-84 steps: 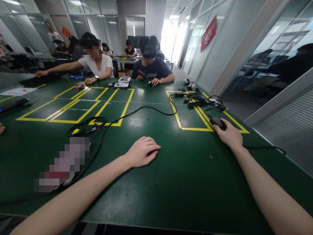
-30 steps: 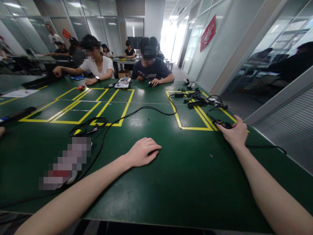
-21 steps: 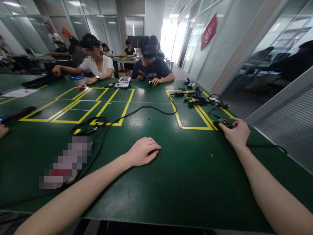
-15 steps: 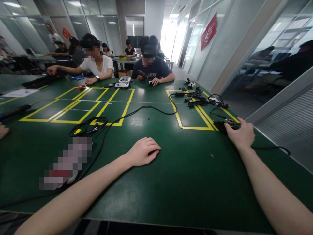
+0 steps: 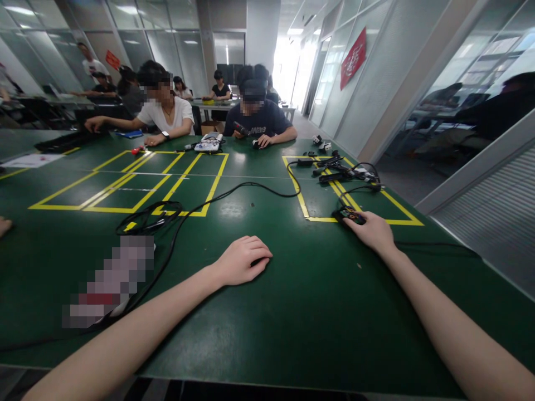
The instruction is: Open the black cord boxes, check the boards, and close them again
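My left hand [image 5: 244, 260] rests on the green table with its fingers curled down and the thumb tucked close. Under those fingers is a dark gap, and whatever may be in it is hidden. Out to the right, my right hand [image 5: 374, 229] grips a black device with an exposed circuit board [image 5: 350, 214], thumb on the near side. Coloured parts show on the board, and a thin black cable runs from it toward the pile of black cables and parts [image 5: 334, 170] behind. The device lies low at the table, by the yellow tape corner.
A coiled black cable [image 5: 152, 217] lies at left, beside a blurred-out pale object [image 5: 115, 281]. One long cable [image 5: 251, 184] crosses the green table [image 5: 267, 328]. Two people sit opposite; one holds a dark tool [image 5: 242, 129]. A white power strip [image 5: 209, 142] is near them.
My right hand has slid left with the black device, bringing it from the table's right side to the tape corner. My left hand stays put.
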A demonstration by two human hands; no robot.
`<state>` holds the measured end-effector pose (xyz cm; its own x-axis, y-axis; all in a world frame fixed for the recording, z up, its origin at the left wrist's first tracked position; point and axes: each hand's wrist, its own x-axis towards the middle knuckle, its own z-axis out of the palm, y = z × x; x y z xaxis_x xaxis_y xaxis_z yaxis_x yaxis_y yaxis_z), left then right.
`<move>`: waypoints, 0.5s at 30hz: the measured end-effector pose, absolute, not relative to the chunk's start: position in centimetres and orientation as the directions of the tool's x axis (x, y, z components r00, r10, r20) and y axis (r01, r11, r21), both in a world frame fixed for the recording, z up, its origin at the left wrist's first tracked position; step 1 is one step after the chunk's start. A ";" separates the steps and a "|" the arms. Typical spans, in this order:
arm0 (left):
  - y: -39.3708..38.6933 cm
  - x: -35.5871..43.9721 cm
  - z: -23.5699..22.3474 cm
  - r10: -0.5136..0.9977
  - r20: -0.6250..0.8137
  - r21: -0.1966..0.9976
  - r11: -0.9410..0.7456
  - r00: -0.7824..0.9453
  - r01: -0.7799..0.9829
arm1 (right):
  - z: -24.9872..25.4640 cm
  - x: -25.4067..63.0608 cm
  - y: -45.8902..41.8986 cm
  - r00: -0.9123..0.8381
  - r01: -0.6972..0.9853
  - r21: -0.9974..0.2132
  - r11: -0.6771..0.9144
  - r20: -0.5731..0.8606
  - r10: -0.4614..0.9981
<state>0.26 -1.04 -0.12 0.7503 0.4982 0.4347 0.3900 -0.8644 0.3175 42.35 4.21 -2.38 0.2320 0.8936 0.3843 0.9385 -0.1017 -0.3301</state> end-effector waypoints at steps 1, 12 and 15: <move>-1.0 0.3 -0.1 0.497 0.437 0.314 -0.865 0.750 0.390 | -2.1 41.0 4.0 0.215 0.934 -0.347 -0.084 0.359 0.908; -1.3 0.2 0.4 0.490 0.515 0.311 -0.872 0.703 0.379 | -0.1 27.1 -1.3 -0.644 0.462 -0.540 0.703 0.341 0.685; -1.4 0.2 0.5 0.499 0.469 0.326 -0.865 0.728 0.383 | 0.0 25.9 -1.9 -0.677 0.411 -0.551 0.726 0.349 0.648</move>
<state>0.25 -1.38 0.51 0.7282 0.4992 0.4695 0.3825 -0.8645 0.3259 25.87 -1.94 0.03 -0.6771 0.6479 0.3489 0.4110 0.7262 -0.5511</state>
